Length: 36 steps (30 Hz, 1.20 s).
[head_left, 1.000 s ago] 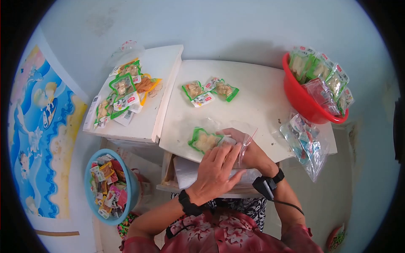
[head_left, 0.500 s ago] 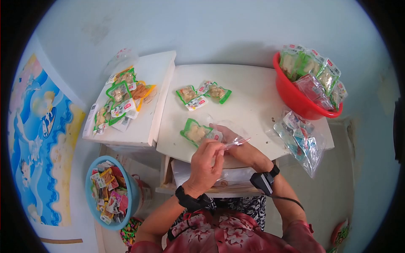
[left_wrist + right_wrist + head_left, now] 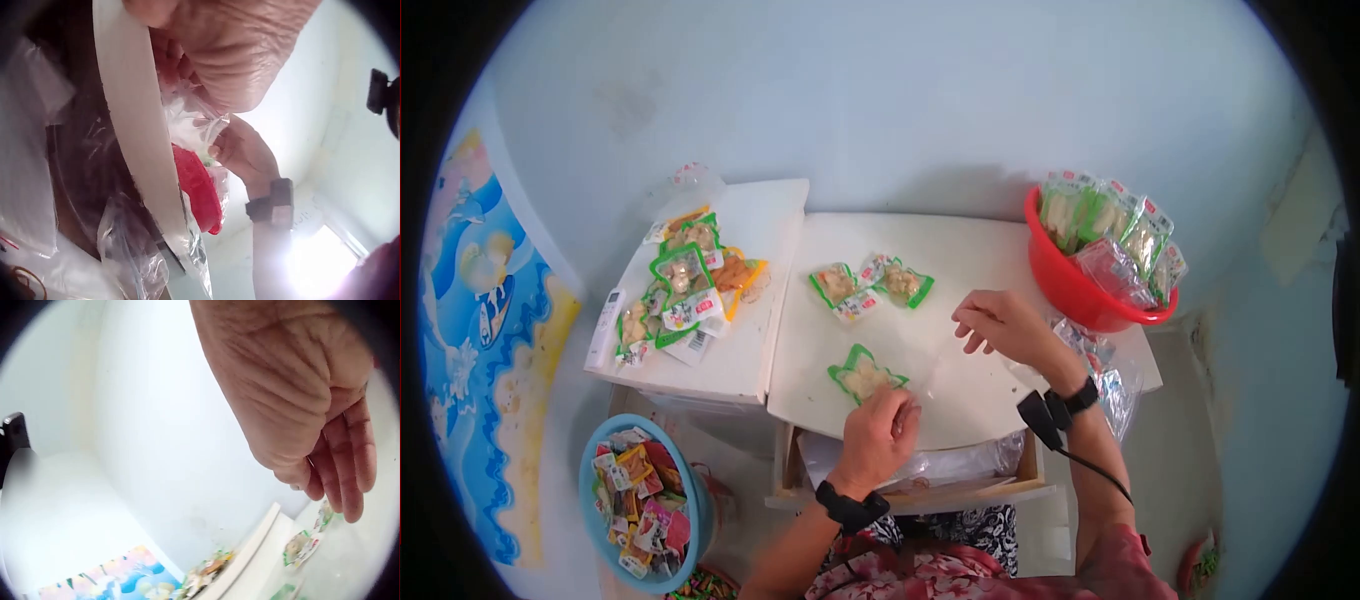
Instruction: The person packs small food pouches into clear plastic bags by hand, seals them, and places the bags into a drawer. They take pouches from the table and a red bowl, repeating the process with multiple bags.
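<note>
At the middle of the head view, near the curved front edge of the white table (image 3: 980,245), lies a green-bordered packet (image 3: 864,378) with pale, lumpy contents. Its visible part slants from upper left to lower right; the left hand (image 3: 880,438) covers the lower end, so the full long axis cannot be determined. Tabletop extends rightward to a round red basin (image 3: 1078,290); below the edge, an open drawer (image 3: 945,494) contains clear film. Of the hands, the right hand (image 3: 1012,328) is raised, fingers loosely bent, grasping nothing visible.

Left wrist view: at upper centre, the left hand's curled fingers grip a crinkled transparent bag (image 3: 187,122).

Right wrist view: at upper right, the right hand's fingers extend downward, released.
</note>
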Each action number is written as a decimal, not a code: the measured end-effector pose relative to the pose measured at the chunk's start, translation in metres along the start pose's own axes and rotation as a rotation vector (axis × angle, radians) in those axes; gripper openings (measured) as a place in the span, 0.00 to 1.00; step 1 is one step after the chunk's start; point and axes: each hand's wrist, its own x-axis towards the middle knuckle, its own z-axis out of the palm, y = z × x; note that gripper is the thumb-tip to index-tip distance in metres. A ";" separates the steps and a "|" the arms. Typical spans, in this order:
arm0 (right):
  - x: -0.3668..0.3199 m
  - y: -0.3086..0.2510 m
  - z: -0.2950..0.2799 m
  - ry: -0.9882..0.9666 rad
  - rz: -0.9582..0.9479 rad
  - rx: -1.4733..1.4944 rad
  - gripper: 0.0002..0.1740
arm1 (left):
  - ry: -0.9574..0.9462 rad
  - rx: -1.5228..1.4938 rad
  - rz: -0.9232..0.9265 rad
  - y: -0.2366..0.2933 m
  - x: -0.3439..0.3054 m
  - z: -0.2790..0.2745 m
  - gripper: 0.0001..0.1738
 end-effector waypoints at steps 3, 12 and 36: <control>0.045 0.015 0.004 0.101 0.002 -0.074 0.12 | 0.016 -0.018 -0.029 -0.002 -0.003 -0.001 0.08; 0.143 0.029 0.040 0.258 -0.262 -0.493 0.17 | 0.035 -0.060 -0.005 -0.006 -0.001 -0.002 0.06; 0.031 0.038 -0.005 0.386 -0.129 -0.036 0.20 | 0.029 -0.097 -0.130 0.002 -0.002 0.001 0.10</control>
